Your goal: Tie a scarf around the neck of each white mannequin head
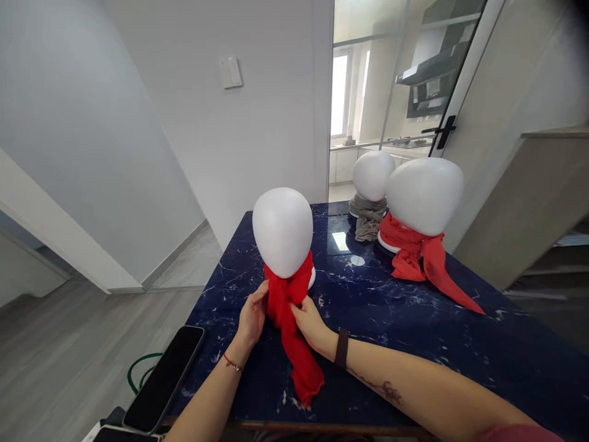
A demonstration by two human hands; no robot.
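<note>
A smooth white mannequin head stands upright on the table before me, with a red scarf wrapped round its neck. One end of the scarf hangs down the front and lies on the tabletop. My left hand grips the scarf's left side by the neck; its fingertips are partly hidden in the cloth. From the right, my right hand pinches the scarf at the front, where the cloth crosses below the chin. Part of the head's white base shows at the right behind the scarf.
At the right on the dark blue marbled table stand a white head with a knotted coral-red scarf and another with a grey scarf. A black phone lies at the left edge near a green cable. A glass door stands behind.
</note>
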